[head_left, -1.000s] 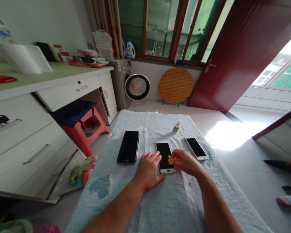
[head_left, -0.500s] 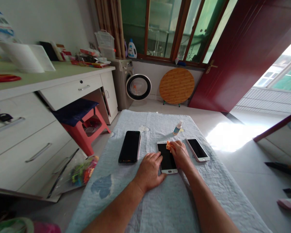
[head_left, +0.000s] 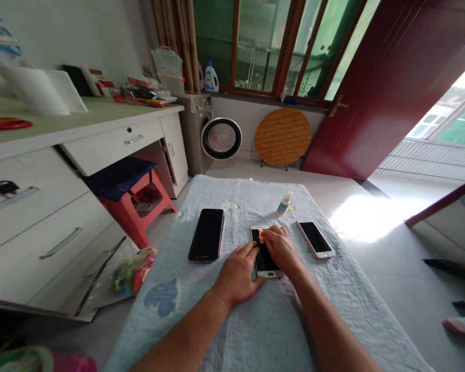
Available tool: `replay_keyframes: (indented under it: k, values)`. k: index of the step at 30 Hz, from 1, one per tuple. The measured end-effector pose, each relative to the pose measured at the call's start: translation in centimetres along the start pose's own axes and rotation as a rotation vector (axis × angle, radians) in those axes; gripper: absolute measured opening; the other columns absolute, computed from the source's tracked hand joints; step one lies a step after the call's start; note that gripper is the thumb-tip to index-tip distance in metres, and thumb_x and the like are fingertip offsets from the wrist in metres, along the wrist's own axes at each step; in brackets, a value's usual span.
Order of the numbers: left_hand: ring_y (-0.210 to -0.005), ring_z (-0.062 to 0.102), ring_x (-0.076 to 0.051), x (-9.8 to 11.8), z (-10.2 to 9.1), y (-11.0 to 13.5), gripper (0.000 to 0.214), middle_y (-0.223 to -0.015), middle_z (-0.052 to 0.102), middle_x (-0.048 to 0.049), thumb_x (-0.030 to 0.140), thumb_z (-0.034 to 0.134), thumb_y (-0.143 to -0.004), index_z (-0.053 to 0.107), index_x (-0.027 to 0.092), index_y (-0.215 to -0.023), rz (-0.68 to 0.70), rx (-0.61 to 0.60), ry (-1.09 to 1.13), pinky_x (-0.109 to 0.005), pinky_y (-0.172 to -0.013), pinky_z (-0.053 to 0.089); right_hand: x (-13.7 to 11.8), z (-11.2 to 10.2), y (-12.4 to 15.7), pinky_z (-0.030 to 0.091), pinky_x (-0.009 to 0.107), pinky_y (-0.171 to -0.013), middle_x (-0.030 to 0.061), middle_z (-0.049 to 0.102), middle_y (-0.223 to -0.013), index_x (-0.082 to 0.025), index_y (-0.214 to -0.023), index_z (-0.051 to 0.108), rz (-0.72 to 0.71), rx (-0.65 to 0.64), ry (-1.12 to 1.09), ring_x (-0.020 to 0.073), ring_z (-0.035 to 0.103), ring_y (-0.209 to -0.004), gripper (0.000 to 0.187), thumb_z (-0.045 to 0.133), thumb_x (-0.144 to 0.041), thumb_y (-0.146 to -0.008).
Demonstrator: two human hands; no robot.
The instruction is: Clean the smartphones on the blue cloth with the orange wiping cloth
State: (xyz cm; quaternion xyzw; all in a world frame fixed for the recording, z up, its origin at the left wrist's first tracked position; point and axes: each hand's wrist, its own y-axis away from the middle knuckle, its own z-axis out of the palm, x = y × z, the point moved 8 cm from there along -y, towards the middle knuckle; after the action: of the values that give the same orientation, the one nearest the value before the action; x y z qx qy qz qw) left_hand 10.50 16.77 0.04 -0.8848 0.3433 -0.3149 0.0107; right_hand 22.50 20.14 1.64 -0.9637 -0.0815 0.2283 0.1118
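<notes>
A white-framed smartphone [head_left: 266, 262] lies face up on the cloth-covered table [head_left: 263, 330], its dark screen partly hidden by my hands. My left hand [head_left: 237, 275] grips its left side, fingertips on the upper edge area and thumb by the lower corner. Pinched in my right hand [head_left: 282, 249] is a crumpled orange cloth [head_left: 261, 236], pressed on the upper part of the screen. To the left lies a larger black smartphone [head_left: 207, 234]; to the right is another white smartphone [head_left: 316, 239]. Beyond them stands a small spray bottle [head_left: 283, 205].
A white desk [head_left: 108, 139] runs along the left, with a red stool [head_left: 143, 206] under it. A washing machine [head_left: 194, 134] stands behind with its door open. A round wooden tabletop [head_left: 282, 136] leans on the wall near a red door [head_left: 356, 93].
My right hand has slid the orange cloth a little to the left across the screen. My left hand and the other phones stay in place.
</notes>
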Motion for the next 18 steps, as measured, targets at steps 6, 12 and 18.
replay_keyframes:
  k: [6,12,18]
  values:
    - [-0.133,0.039,-0.034,-0.4,-0.1,0.2,0.097,-0.143,0.039,-0.0196,0.033,0.073,-0.066,0.019,0.015,-0.144,0.003,0.107,0.040,-0.052,-0.110,0.034,-3.0,0.4,0.6,0.038,0.028,-0.082,0.0029,0.060,-0.086,-0.018,-0.078,0.066,-0.140,-0.136,-0.100,0.0156,0.051,-0.084,0.020,0.051,-0.008,-0.087]
    - [-0.131,0.040,-0.035,-0.3,-0.2,0.1,0.111,-0.137,0.047,-0.0173,0.034,0.070,-0.067,-0.004,0.018,-0.148,-0.029,0.075,-0.016,-0.060,-0.111,0.024,-4.5,0.6,2.2,0.038,0.029,-0.084,0.0024,0.060,-0.088,-0.019,-0.079,0.066,-0.188,-0.336,-0.149,0.0158,0.052,-0.088,0.019,0.054,-0.005,-0.077]
    - [-0.129,0.042,-0.035,-0.5,-0.1,0.0,0.107,-0.135,0.050,-0.0169,0.035,0.068,-0.067,0.002,0.017,-0.149,-0.038,0.045,-0.032,-0.058,-0.110,0.026,-4.2,0.1,3.7,0.040,0.027,-0.081,0.0020,0.060,-0.089,-0.020,-0.082,0.067,-0.153,-0.448,-0.189,0.0159,0.054,-0.086,0.019,0.057,-0.006,-0.074]
